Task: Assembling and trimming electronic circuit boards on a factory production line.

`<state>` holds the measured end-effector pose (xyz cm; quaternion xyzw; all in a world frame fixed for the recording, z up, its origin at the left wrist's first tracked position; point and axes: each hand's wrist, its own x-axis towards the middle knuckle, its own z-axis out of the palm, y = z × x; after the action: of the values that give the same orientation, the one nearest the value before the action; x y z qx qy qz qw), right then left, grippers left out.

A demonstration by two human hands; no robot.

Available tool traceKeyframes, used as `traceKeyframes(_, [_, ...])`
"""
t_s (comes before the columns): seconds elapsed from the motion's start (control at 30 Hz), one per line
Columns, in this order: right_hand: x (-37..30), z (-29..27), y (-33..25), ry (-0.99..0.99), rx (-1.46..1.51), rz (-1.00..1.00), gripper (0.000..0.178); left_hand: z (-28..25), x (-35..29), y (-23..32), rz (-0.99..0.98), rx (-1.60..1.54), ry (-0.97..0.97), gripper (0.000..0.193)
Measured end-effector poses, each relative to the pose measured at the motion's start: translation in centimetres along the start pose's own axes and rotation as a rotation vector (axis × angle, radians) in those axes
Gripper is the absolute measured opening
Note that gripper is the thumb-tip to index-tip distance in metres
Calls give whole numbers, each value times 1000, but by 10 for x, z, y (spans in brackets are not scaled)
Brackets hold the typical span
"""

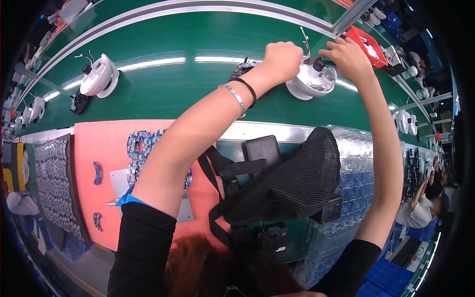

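On the green belt stands a white rounded housing (309, 88), with a small black cylindrical part (318, 65) and a clear dome (328, 74) on it. Thin wires (306, 42) rise from its top. My left hand (283, 60) is closed in a fist against the housing's left side; its fingertips are hidden. At the right side my right hand (348, 57) bends over, fingers curled by the black part. Whatever either hand grips is too small or covered to name. A dark round part with a circuit board (246, 67) lies partly behind my left wrist.
Another white housing (101, 76) stands left on the belt, beside a black part (79, 102). A red bin (367, 47) sits at the far right. Nearer me are a pink mat (106, 222) with blue circuit boards (138, 143), a black mesh bag (297, 178) and stacked clear trays (354, 171).
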<state>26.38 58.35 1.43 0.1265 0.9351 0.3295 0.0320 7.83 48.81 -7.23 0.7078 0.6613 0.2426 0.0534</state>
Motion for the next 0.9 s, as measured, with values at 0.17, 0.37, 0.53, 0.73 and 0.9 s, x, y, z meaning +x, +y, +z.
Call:
traceKeyframes(0.17, [-11, 1, 1, 1, -86, -8, 26, -10, 9, 15, 37, 64, -53, 13])
traceKeyframes(0.37, [-28, -6, -2, -48, -67, 138, 26, -3, 8, 18, 56, -33, 16, 13])
traceKeyframes(0.53, [-32, -6, 1, -116, -109, 135, 20, 1, 13, 22, 186, -95, 173, 11])
traceKeyframes(0.73, [-36, -7, 7, -1, -182, 231, 20, -10, 7, 11, 125, -351, 489, 16])
traceKeyframes(0.9, [-49, -54, 13, 88, -126, 423, 37, -87, -27, -9, 183, -735, 264, 22])
